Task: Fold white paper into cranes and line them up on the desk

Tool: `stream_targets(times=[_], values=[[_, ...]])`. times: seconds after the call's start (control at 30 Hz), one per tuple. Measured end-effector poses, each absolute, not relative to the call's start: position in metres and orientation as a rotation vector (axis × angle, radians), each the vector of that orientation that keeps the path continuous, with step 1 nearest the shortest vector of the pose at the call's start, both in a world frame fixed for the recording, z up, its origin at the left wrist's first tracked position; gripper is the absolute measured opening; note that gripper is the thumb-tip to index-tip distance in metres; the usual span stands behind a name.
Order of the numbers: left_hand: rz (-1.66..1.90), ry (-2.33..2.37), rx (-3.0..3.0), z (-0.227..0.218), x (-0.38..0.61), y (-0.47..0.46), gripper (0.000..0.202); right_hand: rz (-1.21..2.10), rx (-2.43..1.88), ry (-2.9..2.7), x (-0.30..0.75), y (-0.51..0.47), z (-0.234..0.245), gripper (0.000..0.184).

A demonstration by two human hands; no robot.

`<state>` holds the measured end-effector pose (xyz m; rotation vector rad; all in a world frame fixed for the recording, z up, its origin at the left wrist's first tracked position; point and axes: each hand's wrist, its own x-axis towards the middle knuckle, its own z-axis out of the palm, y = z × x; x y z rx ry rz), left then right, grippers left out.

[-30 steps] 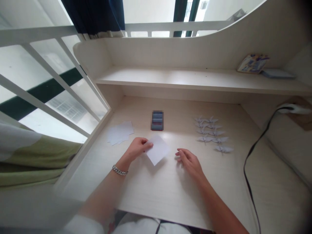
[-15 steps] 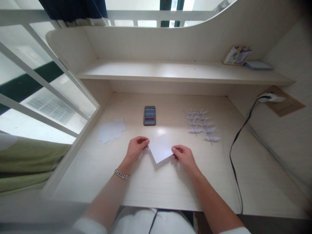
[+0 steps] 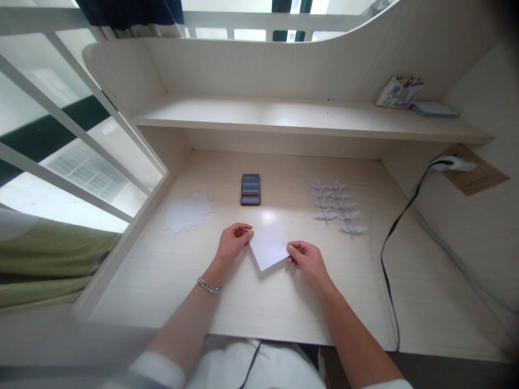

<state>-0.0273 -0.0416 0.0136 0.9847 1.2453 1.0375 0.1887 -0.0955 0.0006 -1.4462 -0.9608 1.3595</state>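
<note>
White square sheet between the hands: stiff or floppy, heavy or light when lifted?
Probably very light: the white square sheet looks thin. Likely stiff enough to hold its shape when supported both sides, since it looks flat between left hand and right hand. May crease easily, if its paper resembles the folded paper cranes'.

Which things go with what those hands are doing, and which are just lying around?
Probably belong: paper square between left hand and right hand, loose papers left, folded paper shapes right.

Probably just lying around: blurred dark rectangle, black cord, colourful packet.
</note>
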Motion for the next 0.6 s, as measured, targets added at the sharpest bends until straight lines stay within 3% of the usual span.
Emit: stream_targets(times=[0.6], values=[[0.879, 1.297, 1.168, 0.016, -0.033, -0.06, 0.029, 1.258, -1.469, -1.099, 0.198, -0.079, 0.005, 0.03]])
